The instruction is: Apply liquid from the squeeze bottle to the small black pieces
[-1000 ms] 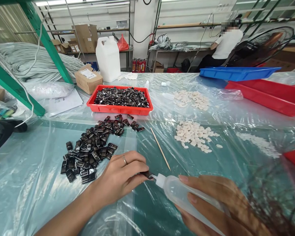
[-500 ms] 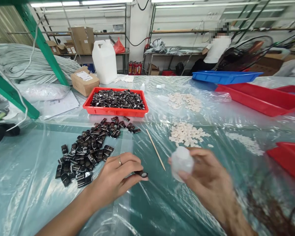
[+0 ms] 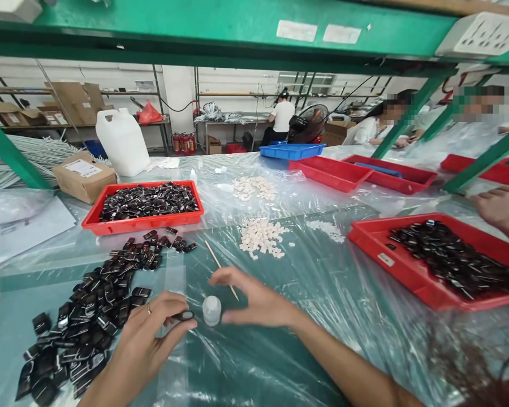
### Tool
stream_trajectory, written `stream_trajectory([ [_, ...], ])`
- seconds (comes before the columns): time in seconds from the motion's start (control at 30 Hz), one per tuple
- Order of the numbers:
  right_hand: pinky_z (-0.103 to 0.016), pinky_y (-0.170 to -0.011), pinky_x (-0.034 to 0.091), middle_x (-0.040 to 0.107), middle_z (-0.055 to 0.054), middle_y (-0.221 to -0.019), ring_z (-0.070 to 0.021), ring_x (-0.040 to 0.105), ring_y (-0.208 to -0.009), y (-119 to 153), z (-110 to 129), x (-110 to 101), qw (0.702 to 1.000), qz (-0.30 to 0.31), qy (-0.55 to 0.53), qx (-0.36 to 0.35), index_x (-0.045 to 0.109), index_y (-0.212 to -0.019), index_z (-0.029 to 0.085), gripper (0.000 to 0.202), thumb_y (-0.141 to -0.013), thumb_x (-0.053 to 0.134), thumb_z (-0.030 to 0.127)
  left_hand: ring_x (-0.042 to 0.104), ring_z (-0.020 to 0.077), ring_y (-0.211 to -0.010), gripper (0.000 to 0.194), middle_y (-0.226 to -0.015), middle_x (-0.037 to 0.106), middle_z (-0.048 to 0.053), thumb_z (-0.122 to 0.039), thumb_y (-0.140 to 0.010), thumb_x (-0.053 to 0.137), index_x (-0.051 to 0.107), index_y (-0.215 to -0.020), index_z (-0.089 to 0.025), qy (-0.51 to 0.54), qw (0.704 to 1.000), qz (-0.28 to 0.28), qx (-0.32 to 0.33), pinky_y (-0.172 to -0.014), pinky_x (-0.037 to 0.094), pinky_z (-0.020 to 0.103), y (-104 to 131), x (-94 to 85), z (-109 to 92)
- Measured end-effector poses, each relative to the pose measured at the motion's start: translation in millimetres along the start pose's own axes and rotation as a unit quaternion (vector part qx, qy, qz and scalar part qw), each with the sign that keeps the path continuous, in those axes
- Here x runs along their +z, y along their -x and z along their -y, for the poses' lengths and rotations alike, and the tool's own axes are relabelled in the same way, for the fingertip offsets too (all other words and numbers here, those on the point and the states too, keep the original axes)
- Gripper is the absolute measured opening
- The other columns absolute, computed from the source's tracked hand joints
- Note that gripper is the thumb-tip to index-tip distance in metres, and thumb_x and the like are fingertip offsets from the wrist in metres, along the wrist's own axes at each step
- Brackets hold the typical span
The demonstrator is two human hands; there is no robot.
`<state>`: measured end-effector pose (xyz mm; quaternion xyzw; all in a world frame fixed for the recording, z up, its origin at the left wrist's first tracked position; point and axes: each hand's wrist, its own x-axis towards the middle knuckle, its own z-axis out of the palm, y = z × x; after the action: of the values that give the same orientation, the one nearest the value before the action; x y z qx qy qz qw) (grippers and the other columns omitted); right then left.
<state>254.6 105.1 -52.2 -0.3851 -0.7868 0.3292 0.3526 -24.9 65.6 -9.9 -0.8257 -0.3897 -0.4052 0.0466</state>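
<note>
- The left grip (image 3: 150,329) pinches a glossy black part (image 3: 187,315) over the film-covered table (image 3: 246,367);
- The right grip (image 3: 258,301) is spread beside the upright, cloudy plastic bottle (image 3: 212,311); contact is unclear;
- The step in hand looks like releasing or taking the bottle; the next move seems to call for keeping the part steady;
- Beyond lie a slim wooden stick (image 3: 212,254), flat pale chips (image 3: 263,236), and a red tray (image 3: 148,225) of similar parts (image 3: 148,202).

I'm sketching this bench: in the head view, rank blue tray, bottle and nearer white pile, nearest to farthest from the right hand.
1. Bottle, just left of the right hand
2. Nearer white pile, beyond the hand
3. Blue tray, far back
</note>
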Motion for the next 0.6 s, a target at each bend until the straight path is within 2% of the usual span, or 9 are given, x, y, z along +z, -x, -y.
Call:
stream_trajectory([
  [0.07,-0.047,-0.109,0.075,0.087,-0.007,-0.139,-0.0257,0.086,-0.125,-6.8,-22.0,-30.6,0.997,-0.040,0.051,0.031,0.079,-0.139,0.023,0.033,-0.112,0.082,0.041,0.072,0.0077,-0.067,0.033,-0.088,0.072,-0.006,-0.060,-0.100,0.052,0.060,-0.098,-0.028,0.009,1.000,0.015,-0.008,-0.054,0.055,0.015,3.3,0.9,1.6],
  [0.1,-0.048,-0.106,0.075,0.085,-0.009,-0.139,-0.0248,0.085,-0.121,-8.9,-35.7,-44.6,0.993,-0.065,0.083,0.056,0.079,-0.138,0.021,0.031,-0.117,0.077,0.043,0.072,0.0077,-0.066,0.032,-0.090,0.072,-0.006,-0.059,-0.100,0.052,0.060,-0.099,-0.028,0.015,1.000,0.023,-0.008,-0.054,0.055,0.015,4.5,0.9,1.9],
  [0.2,-0.042,-0.099,0.073,0.084,-0.007,-0.130,-0.0212,0.082,-0.110,-8.7,-79.4,-73.1,0.973,-0.095,0.168,0.124,0.081,-0.127,0.022,0.027,-0.118,0.076,0.047,0.068,0.0070,-0.061,0.029,-0.091,0.071,-0.005,-0.054,-0.102,0.052,0.060,-0.101,-0.026,0.021,0.999,0.047,0.007,-0.058,0.054,0.018,4.6,-1.6,0.1],
  [0.3,-0.040,-0.100,0.072,0.084,-0.006,-0.124,-0.0201,0.080,-0.109,-4.7,-114.2,-80.4,0.958,-0.084,0.224,0.161,0.081,-0.115,0.023,0.023,-0.117,0.077,0.045,0.065,0.0067,-0.059,0.024,-0.090,0.071,-0.004,-0.047,-0.103,0.055,0.058,-0.103,-0.024,0.034,0.997,0.070,0.022,-0.061,0.053,0.019,2.0,-5.9,-2.9],
  [0.37,-0.041,-0.098,0.072,0.084,-0.005,-0.120,-0.0195,0.080,-0.105,-2.4,-129.2,-80.3,0.952,-0.068,0.244,0.171,0.080,-0.111,0.021,0.024,-0.116,0.080,0.044,0.066,0.0068,-0.062,0.021,-0.091,0.070,-0.004,-0.045,-0.103,0.056,0.057,-0.103,-0.024,0.038,0.996,0.085,0.017,-0.063,0.053,0.019,0.8,-8.2,-3.7],
  [0.5,-0.038,-0.094,0.070,0.084,-0.005,-0.119,-0.0169,0.077,-0.097,1.6,-142.5,-83.5,0.952,-0.032,0.255,0.165,0.079,-0.109,0.022,0.023,-0.117,0.077,0.044,0.066,0.0057,-0.061,0.022,-0.093,0.070,-0.005,-0.046,-0.103,0.055,0.055,-0.103,-0.024,0.027,0.994,0.103,-0.001,-0.063,0.052,0.019,1.2,-10.6,-3.5],
  [0.6,-0.033,-0.084,0.067,0.081,-0.001,-0.103,-0.0141,0.072,-0.084,2.7,-141.5,-86.6,0.956,-0.017,0.246,0.163,0.077,-0.102,0.022,0.029,-0.117,0.077,0.047,0.065,0.0047,-0.058,0.021,-0.094,0.070,-0.005,-0.044,-0.104,0.055,0.055,-0.103,-0.023,0.029,0.993,0.115,-0.002,-0.062,0.051,0.019,1.7,-11.1,-3.8],
])
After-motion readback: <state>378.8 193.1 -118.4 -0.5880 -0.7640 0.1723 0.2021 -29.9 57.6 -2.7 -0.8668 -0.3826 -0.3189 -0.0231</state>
